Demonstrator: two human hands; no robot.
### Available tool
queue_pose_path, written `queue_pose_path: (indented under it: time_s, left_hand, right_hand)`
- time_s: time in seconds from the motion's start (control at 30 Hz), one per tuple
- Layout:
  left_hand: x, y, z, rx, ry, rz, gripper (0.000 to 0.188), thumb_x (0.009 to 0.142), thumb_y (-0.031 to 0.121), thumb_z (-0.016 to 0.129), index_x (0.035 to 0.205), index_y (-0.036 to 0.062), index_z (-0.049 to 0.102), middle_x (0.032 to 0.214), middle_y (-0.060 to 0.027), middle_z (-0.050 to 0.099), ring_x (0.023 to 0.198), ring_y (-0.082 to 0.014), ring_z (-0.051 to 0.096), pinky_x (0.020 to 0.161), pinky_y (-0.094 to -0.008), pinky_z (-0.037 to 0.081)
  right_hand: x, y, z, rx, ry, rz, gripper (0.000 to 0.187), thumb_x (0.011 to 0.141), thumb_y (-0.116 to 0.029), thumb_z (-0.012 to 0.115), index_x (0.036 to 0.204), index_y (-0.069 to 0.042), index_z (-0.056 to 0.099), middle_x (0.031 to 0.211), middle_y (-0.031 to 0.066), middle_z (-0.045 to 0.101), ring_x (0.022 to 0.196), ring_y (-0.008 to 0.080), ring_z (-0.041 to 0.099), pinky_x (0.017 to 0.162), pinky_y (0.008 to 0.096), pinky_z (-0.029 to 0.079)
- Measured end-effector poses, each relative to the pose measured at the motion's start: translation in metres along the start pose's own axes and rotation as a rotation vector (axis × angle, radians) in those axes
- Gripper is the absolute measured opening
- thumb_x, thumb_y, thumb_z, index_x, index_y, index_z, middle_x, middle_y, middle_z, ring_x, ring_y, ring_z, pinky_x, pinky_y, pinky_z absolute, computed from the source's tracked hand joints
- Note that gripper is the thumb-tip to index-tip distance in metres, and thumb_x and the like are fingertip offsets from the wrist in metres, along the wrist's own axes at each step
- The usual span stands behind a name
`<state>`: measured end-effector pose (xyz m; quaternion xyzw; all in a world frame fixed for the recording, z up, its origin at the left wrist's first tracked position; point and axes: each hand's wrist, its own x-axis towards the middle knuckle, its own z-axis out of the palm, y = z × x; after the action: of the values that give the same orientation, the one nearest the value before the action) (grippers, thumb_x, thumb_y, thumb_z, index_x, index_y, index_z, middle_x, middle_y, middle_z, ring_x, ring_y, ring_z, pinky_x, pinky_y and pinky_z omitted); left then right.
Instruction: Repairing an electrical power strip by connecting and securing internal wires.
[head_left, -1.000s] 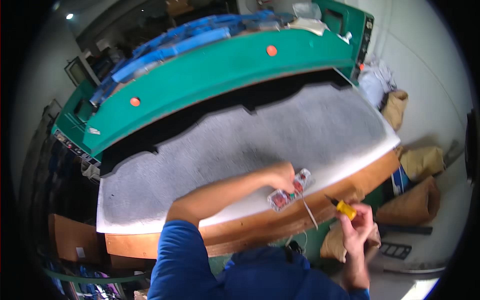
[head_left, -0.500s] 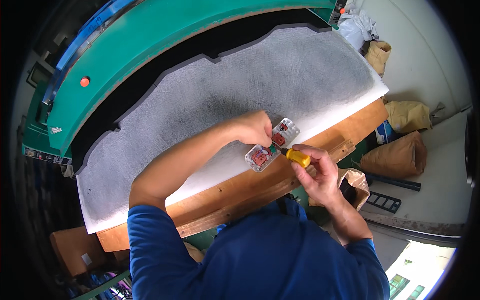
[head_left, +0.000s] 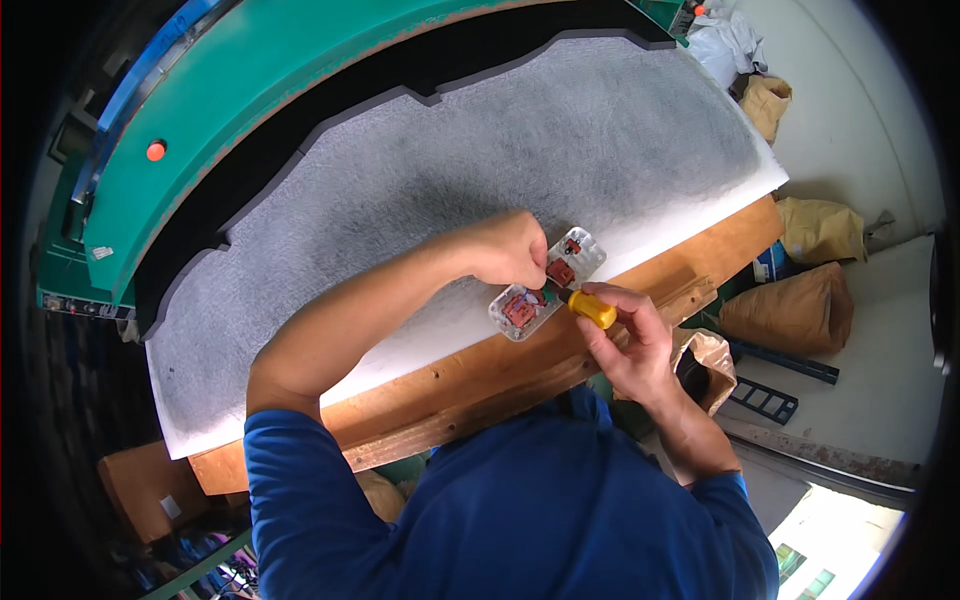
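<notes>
My right hand (head_left: 641,345) grips a screwdriver by its stubby yellow handle (head_left: 592,309). Its shaft points up and left into the middle of an opened pale plastic housing. One half of the housing (head_left: 594,250) lies up and right, the other half (head_left: 524,330) down and left, and both contain red parts (head_left: 519,310). A bit of green shows near the screwdriver's tip, too small to name. Closed fingers of my left hand (head_left: 508,250) meet just above that tip; they hide what they pinch.
A white-edged grey mat (head_left: 450,160) covers the worktable, with a wooden board (head_left: 440,392) along its near edge. Beyond stands a green machine (head_left: 230,110) with an orange-red button (head_left: 156,150). Brown paper sacks (head_left: 785,308) and a cardboard box (head_left: 150,490) stand around.
The view has shifted slightly. Both hands keep their places at the housing, and the screwdriver's handle tilts a little differently. Nothing has visibly been let go.
</notes>
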<state>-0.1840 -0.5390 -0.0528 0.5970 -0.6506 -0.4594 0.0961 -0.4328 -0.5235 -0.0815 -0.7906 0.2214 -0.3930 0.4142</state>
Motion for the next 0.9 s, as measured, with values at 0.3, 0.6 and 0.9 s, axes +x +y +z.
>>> queue_pose_path:
  time_s: [0.3,0.6,0.9]
  left_hand:
    - [0.001,0.001,0.001,0.005,0.003,0.009,0.019,0.074,0.014,0.074,0.085,-0.0005,0.073,0.076,-0.0102,0.071,0.069,-0.0172,0.066,0.064,-0.0328,0.051]
    - [0.002,0.000,-0.001,0.009,-0.020,0.030,0.018,0.073,0.014,0.073,0.084,-0.0009,0.073,0.075,-0.0104,0.071,0.069,-0.0180,0.066,0.063,-0.0330,0.052]
    - [0.001,-0.009,-0.006,0.015,-0.057,0.073,0.020,0.077,0.014,0.072,0.088,-0.0017,0.073,0.084,-0.0126,0.073,0.075,-0.0190,0.068,0.067,-0.0328,0.052]
  right_hand:
    - [0.004,0.001,0.000,0.203,0.026,0.079,0.034,0.088,0.005,0.069,0.118,0.004,0.054,0.119,0.0166,0.066,0.106,0.0194,0.067,0.090,0.0310,0.056]
    - [0.016,-0.005,0.002,-0.188,-0.060,-0.131,0.035,0.081,0.002,0.076,0.111,0.000,0.056,0.113,0.0170,0.069,0.097,0.0303,0.072,0.078,0.0344,0.059]
    - [0.007,0.014,0.001,-0.136,-0.073,-0.183,0.032,0.081,0.004,0.075,0.106,-0.005,0.056,0.113,0.0176,0.069,0.091,0.0297,0.072,0.071,0.0337,0.060]
